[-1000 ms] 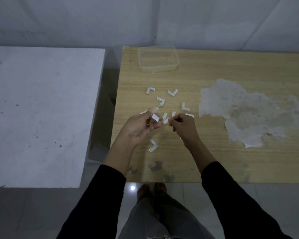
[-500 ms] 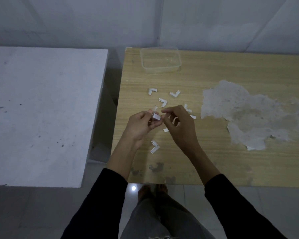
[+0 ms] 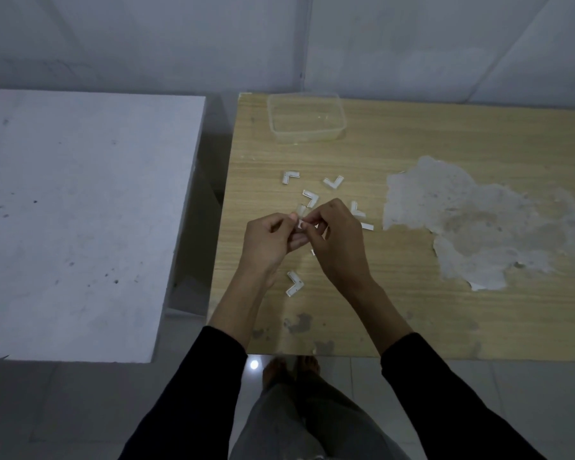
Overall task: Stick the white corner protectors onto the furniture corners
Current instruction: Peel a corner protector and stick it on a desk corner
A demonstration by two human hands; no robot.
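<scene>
White plastic is showing between the fingertips: a small L-shaped corner protector [image 3: 302,223], held just above the pale wood-grain surface [image 3: 412,310]. The left hand [image 3: 271,242] is gripping one leg of it with curled fingers and thumb. The right hand [image 3: 341,240] is pinching the other end between thumb and forefinger. The person is probably picking the backing off the adhesive, though the film is too small to make out.

To do this well, the left hand should be bracing the piece firmly while the right works a nail under one corner of the liner and draws it back low and slowly. The fingertips should be staying off the sticky face, since a smudged pad is likely to bond poorly.

The protector is looking thin and stiff, with a raised rim along its inner angle. Several loose white protectors [image 3: 294,283] are lying around the hands — one just below them, the rest just beyond. A clear rectangular plastic tub [image 3: 306,134] is sitting farther off.
</scene>
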